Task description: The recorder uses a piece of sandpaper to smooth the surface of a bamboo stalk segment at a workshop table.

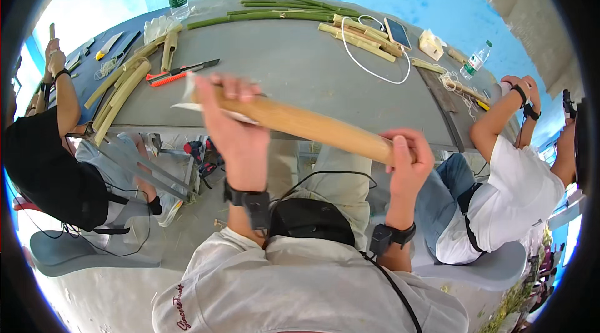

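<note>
Fingers [230, 87] of the left hand [236, 124] are curled closed around a white sheet [189, 88] and the left end of a smooth tan bamboo piece [319, 125]. The sheet's edges stick out to the left of the grip, and a strip of it shows along the near side of the bamboo. That hand looks turned palm up, thumb at its outer side, and it is slightly blurred. The right hand [411, 161] is closed on the other end, thumb and bent forefinger pressed to it; how the remaining fingers lie is hard to tell.

Both forearms come up from below with elbows bent, each wearing a dark wrist strap [251, 206]. The left hand reaches farther forward, so the bamboo slants down from left to right, held in the air above the near edge of the grey desk [294, 77]. Beyond the left hand a red-handled cutter [167, 79] lies on the desk, with split bamboo lengths [128, 94] to its left. Green stalks [265, 15] lie toward the far edge.
</note>
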Tool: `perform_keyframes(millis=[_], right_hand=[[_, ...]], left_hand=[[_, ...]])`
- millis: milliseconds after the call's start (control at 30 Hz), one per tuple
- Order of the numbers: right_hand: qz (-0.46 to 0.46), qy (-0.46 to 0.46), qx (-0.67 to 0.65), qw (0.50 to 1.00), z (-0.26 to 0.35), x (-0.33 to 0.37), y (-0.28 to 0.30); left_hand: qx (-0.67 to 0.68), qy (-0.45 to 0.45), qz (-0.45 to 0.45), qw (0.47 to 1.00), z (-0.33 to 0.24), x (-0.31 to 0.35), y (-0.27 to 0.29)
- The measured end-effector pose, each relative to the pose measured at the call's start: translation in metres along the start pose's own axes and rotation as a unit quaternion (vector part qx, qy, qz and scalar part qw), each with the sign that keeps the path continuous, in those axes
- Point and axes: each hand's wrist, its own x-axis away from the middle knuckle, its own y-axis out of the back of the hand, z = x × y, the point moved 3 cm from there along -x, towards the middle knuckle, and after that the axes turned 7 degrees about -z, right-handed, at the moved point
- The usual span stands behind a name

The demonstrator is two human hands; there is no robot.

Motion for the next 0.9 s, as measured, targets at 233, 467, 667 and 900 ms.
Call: perform_keyframes(millis=[233,467,667,900], right_hand=[[0.06,0.057,-0.003,0.997,-0.002,0.023,-0.037],[0.001,0.04,0.022,0.999,-0.007,0.001,-0.001],[0.072,-0.055,0.017,0.996,-0.013,0.022,-0.031],[-0.12,0.04,-0.064,0.99,0.002,-0.005,-0.001]], left_hand=[[-0.051,0.079,0.047,0.994,0.047,0.038,-0.012],[-0.007,0.005,-0.052,0.999,0.001,-0.012,0.007],[-0.086,0.089,0.029,0.992,0.046,0.038,-0.012],[0.015,0.009,-0.042,0.999,-0.003,-0.015,0.013]])
